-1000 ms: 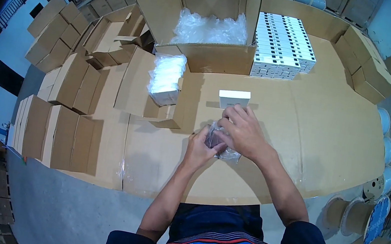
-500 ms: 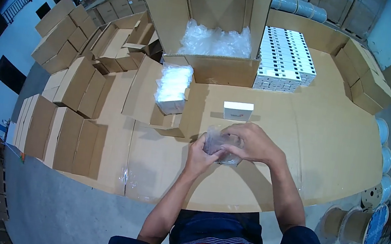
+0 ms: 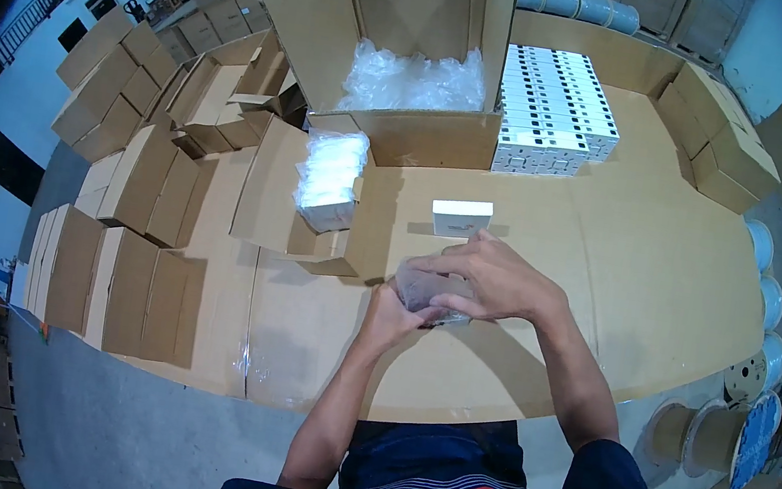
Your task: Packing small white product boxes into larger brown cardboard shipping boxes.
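Note:
Both hands meet over the cardboard-covered table, holding a small item in a clear plastic bag. My left hand grips it from below and my right hand covers it from above; most of the item is hidden by my fingers. Just beyond the hands a small white box stands on the table, apart from them. A stack of flat white pieces wrapped in clear plastic lies to the left.
A large open carton with clear plastic bags inside stands at the back. Beside it is a block of several small white boxes. Open and folded cartons crowd the left; closed cartons and cable spools are at the right.
Both hands stay together on the bagged item, turning it slightly. The view has shifted a little, and the small white box now sits nearer my right hand.

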